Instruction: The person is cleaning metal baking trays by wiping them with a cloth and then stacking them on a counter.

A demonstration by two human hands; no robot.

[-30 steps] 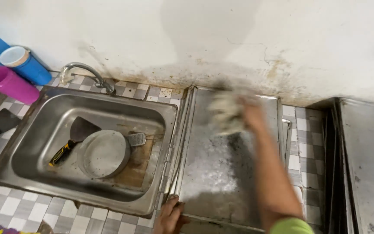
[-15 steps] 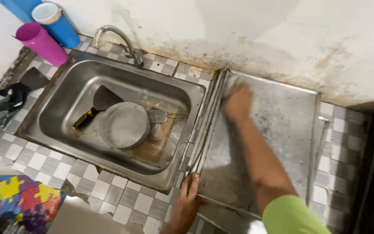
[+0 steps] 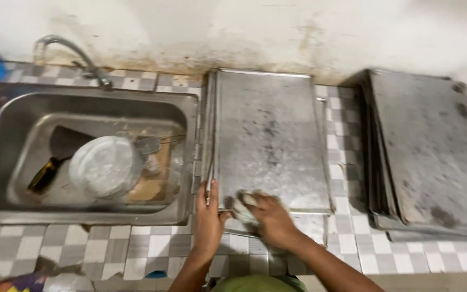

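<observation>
A flat metal baking tray (image 3: 268, 135) lies on the tiled counter between the sink and a stack of trays. My left hand (image 3: 207, 216) grips the tray's near left corner, thumb on its edge. My right hand (image 3: 268, 219) is closed on a pale scrubbing pad (image 3: 242, 206) and presses it against the tray's near edge. Both forearms reach in from the bottom of the view.
A steel sink (image 3: 85, 154) at the left holds a round metal lid (image 3: 106, 165), a scraper with a dark handle (image 3: 55, 159) and a wooden board. A curved tap (image 3: 77, 57) stands behind it. A stack of darkened metal trays (image 3: 433, 154) sits at the right.
My right hand with the scrubbing pad has come from the tray's far end down to its near edge, beside my left hand. The view has shifted right, showing the stacked trays.
</observation>
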